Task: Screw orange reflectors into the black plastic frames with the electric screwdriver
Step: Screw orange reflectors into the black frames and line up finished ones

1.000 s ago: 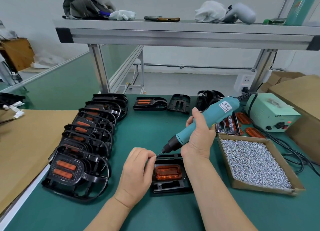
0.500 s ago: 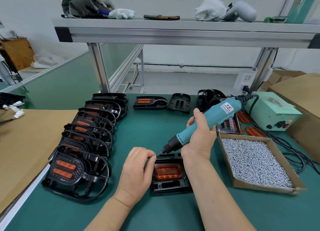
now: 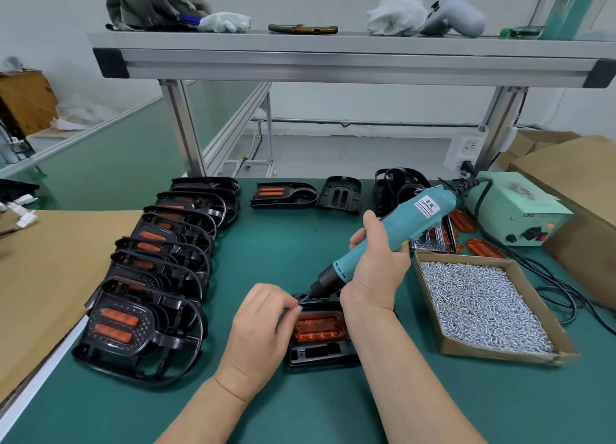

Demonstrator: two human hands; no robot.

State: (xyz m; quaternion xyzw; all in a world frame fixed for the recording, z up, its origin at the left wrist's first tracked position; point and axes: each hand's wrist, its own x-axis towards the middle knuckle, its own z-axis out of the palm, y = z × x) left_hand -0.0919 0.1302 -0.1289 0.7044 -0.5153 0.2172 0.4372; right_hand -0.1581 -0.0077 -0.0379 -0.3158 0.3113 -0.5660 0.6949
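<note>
A black plastic frame [image 3: 321,353] lies on the green mat in front of me, with an orange reflector [image 3: 319,327] set in it. My right hand [image 3: 378,270] grips the teal electric screwdriver [image 3: 383,240], tilted so its bit points down-left at the frame's upper left corner. My left hand [image 3: 260,330] pinches a small silver screw [image 3: 299,307] right at the bit's tip. The frame's left edge is hidden behind that hand.
A row of finished frames [image 3: 150,293] with orange reflectors overlaps at the left. A cardboard tray of screws [image 3: 480,303] sits at the right, loose reflectors [image 3: 485,247] and a green power box [image 3: 520,215] behind it. More frames [image 3: 283,195] lie at the back.
Both hands stay nearly in place. The screwdriver has tilted down slightly and its bit has come closer to the screw held at the frame's corner.
</note>
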